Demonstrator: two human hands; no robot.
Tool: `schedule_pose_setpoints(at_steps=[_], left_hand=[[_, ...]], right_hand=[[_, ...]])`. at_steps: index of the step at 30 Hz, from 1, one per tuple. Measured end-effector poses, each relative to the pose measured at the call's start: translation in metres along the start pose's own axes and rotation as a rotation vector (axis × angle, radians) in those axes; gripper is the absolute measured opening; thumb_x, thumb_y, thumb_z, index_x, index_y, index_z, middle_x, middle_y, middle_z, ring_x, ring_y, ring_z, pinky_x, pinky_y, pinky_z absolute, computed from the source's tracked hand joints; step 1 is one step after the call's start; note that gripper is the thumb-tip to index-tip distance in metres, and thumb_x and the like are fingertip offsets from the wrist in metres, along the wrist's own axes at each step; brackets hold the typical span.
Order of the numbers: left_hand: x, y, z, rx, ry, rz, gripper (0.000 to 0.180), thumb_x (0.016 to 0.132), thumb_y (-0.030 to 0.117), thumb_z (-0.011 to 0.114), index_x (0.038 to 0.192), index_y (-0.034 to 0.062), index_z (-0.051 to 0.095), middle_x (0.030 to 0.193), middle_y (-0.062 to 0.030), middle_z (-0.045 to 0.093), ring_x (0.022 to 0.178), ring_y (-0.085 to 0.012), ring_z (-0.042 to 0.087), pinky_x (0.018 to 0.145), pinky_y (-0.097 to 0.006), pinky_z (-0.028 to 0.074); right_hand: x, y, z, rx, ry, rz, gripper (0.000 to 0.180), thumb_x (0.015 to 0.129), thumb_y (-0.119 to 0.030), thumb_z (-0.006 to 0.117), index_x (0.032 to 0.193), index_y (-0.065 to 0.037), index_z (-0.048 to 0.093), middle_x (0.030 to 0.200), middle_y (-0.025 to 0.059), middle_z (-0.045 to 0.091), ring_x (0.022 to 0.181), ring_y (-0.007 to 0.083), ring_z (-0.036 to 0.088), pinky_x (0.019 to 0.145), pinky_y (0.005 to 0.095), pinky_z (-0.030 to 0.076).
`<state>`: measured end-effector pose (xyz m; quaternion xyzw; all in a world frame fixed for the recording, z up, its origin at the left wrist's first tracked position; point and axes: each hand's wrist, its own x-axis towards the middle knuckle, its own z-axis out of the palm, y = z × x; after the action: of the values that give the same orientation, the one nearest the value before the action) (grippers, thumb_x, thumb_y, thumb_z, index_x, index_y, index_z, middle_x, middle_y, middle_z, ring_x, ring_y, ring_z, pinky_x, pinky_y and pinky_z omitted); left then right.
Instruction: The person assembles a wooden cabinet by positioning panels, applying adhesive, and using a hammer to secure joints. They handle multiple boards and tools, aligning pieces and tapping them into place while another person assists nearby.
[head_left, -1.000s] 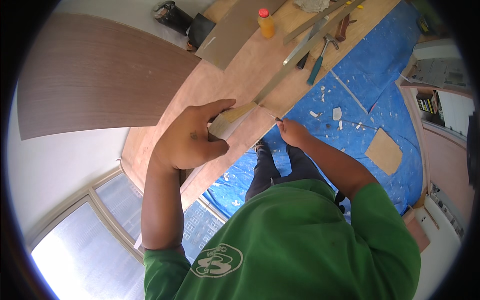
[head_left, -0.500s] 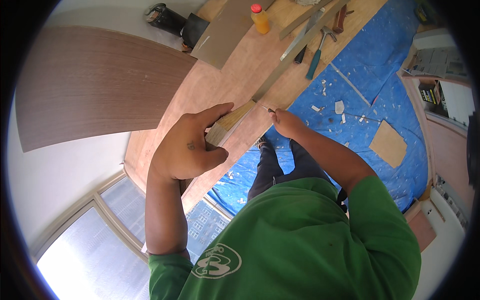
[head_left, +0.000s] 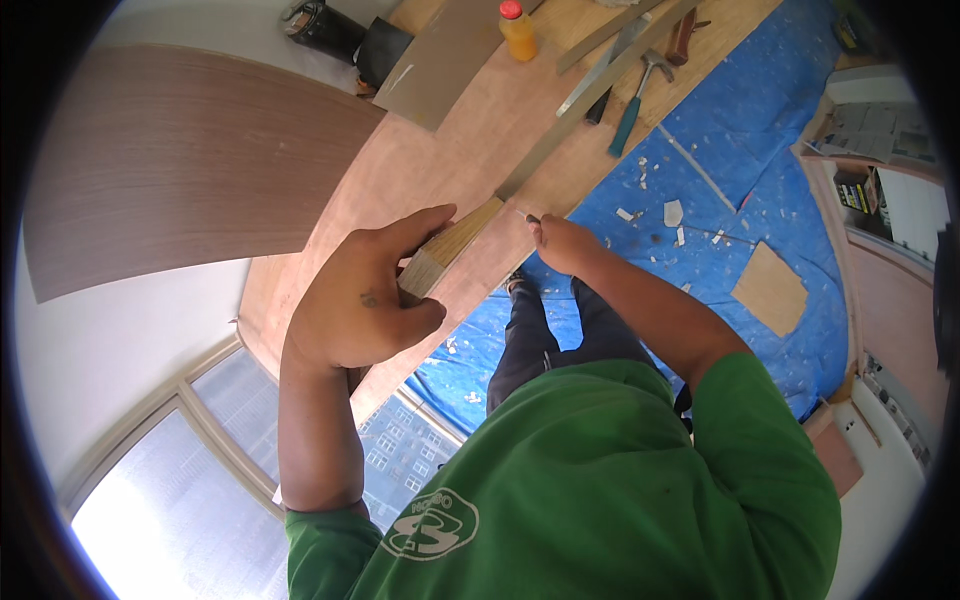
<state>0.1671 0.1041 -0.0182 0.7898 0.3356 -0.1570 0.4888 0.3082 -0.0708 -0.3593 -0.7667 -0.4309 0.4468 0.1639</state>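
A big plywood sheet (head_left: pixel 440 170) lies over the blue tarp (head_left: pixel 770 150). Across it runs a long wooden strip (head_left: pixel 560 130), its near end clamped in your left hand (head_left: pixel 360 300), likely to steady it. Your right hand (head_left: pixel 565 243) pinches a small dark tool (head_left: pixel 531 217), fingers together, beside the strip.

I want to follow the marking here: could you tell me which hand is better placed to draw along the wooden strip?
The right hand, probably: it pinches a small pencil-like tool beside the wooden strip, while the left hand grips the strip's near end.
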Motion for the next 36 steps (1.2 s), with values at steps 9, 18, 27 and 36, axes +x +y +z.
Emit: schedule_pose_setpoints(at_steps=[9, 18, 27, 36], left_hand=[[-0.002, -0.003, 0.001, -0.05, 0.017, 0.023, 0.077, 0.064, 0.0, 0.068, 0.14, -0.005, 0.058, 0.111, -0.0218, 0.072, 0.092, -0.0238, 0.07, 0.084, -0.031, 0.053], [-0.001, -0.012, 0.005, -0.021, 0.042, 0.147, 0.073, 0.066, 0.005, 0.07, 0.136, -0.0078, 0.059, 0.095, -0.0259, 0.073, 0.079, -0.0289, 0.072, 0.074, -0.034, 0.054], [-0.001, -0.01, 0.003, -0.008, 0.033, 0.118, 0.073, 0.066, 0.006, 0.07, 0.136, -0.008, 0.059, 0.086, -0.0241, 0.071, 0.072, -0.0293, 0.07, 0.07, -0.035, 0.052], [0.002, -0.014, 0.002, -0.068, 0.069, 0.167, 0.072, 0.066, 0.006, 0.07, 0.135, -0.0094, 0.058, 0.1, -0.0287, 0.072, 0.077, -0.0312, 0.073, 0.074, -0.036, 0.054]], right_hand=[[-0.026, 0.009, -0.005, -0.036, 0.048, -0.039, 0.046, 0.109, -0.036, 0.041, 0.1, 0.004, 0.063, 0.09, 0.0283, 0.07, 0.089, 0.0478, 0.068, 0.08, 0.0573, 0.052], [-0.015, -0.011, -0.013, 0.031, 0.14, -0.015, 0.043, 0.107, -0.035, 0.046, 0.095, 0.002, 0.064, 0.088, 0.0285, 0.07, 0.085, 0.0469, 0.068, 0.075, 0.0572, 0.052], [0.004, -0.012, 0.002, 0.016, 0.07, 0.015, 0.044, 0.107, -0.036, 0.044, 0.1, 0.003, 0.063, 0.092, 0.0277, 0.071, 0.09, 0.0459, 0.07, 0.081, 0.0546, 0.054], [-0.008, 0.0, 0.0, -0.057, 0.014, -0.024, 0.043, 0.108, -0.035, 0.042, 0.101, 0.003, 0.063, 0.092, 0.0287, 0.071, 0.088, 0.0468, 0.07, 0.08, 0.0566, 0.054]])
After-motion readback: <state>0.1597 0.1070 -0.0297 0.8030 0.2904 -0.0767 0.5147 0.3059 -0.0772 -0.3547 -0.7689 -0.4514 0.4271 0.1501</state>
